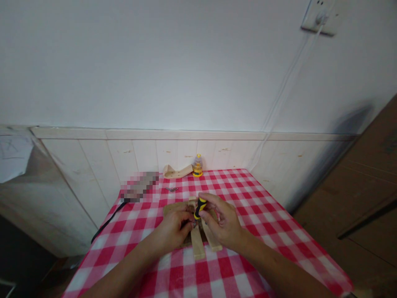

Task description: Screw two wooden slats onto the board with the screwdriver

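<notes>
My right hand (225, 219) grips a short black and yellow screwdriver (200, 208), which leans with its tip downward. Beside that tip, the fingers of my left hand (176, 225) are pinched together at a small metal piece too tiny to make out. Under both hands are light wooden strips: one strip (197, 244) points toward me, and a second strip (212, 239) lies to its right. Beneath them is a brown flat board (171, 207), partly covered by my hands.
A curved wooden piece (178, 171) and a yellow-based clear bit holder (197, 167) stand at the back by the wall. Several small screws (172, 189) lie on the checked tablecloth (248, 231). A blurred-out object (141, 187) with a black strap (108, 223) is at left.
</notes>
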A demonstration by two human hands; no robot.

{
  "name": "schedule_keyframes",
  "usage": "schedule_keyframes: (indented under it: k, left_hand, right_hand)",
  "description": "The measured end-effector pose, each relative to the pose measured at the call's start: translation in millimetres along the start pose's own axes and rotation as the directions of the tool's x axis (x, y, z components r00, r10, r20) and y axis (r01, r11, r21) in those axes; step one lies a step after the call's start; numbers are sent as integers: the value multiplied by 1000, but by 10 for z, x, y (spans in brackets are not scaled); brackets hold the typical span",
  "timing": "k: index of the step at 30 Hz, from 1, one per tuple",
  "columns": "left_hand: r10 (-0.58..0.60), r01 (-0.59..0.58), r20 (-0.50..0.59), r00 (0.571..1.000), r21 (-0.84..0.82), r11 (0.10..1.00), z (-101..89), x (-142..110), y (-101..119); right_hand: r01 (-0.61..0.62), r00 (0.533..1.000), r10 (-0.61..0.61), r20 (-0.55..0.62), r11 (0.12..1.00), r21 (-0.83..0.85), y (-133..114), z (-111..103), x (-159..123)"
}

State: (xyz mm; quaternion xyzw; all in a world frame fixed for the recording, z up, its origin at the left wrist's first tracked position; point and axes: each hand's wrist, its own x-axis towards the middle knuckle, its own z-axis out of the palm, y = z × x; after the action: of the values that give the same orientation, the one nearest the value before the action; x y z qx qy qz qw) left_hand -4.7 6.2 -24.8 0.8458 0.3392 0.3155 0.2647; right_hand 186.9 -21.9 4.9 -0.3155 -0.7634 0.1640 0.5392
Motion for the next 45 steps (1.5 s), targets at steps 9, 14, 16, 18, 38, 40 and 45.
schedule_keyframes:
  k: [9,14,16,18,38,40,45]
  left_hand:
    - [14,-13,-7,1000,21,1000,-10,1,12]
    - [13,-12,-11,1000,39,999,-3,-6,-9]
    - [9,-8,-15,1000,42,999,-4,-7,-6]
    - [11,-11,-10,1000,33,999,-8,-4,5]
    - [-6,6,7,1000,11,1000,-6,1,-7]
    - [-15,15,14,1000,9,1000,-6,1,-10]
    - [6,-6,-11,1000,1,1000,-25,8,37]
  right_hand:
    - [1,999,-2,-40,1000,-21,10,21,5]
    - [-13,998,11,-61,999,-33,33,37,4]
    - [-19,998,16,-59,999,-45,24,25,9]
    - [-22,999,20,-29,998,-59,0,4,14]
    - [-26,998,25,-63,999,-21,-37,52,46]
    - [15,999,-18,-42,998,-59,-21,39,47]
    - [16,1000,-15,27,999,-28,-11,-4,22]
